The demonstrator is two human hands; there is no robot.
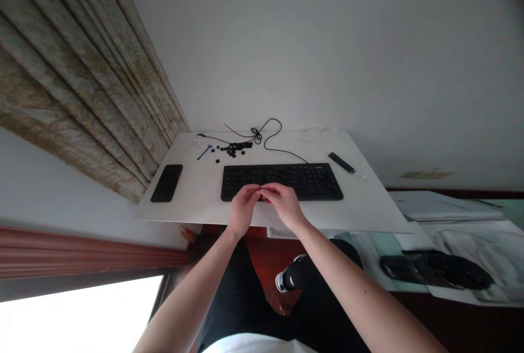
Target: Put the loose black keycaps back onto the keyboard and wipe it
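My left hand (243, 210) and my right hand (282, 205) meet at the fingertips just above the front edge of a black computer keyboard (282, 181), which lies on a white board (196, 197). Any small item between my fingertips is hidden. Behind the keyboard lies a heap of loose black keycaps (234, 149), with a blue keycap puller (204, 152) to its left. A thin black cable (266, 137) curves and knots along the board's far edge. A black smartphone (166, 183) lies at the left, and a slim black stick (341, 162) at the right.
A patterned curtain (82, 91) hangs along the left, and a white wall (286, 58) rises behind the board. Below the board's right side are papers (462, 238) and a pair of black sandals (436, 269). My knees lie under the board.
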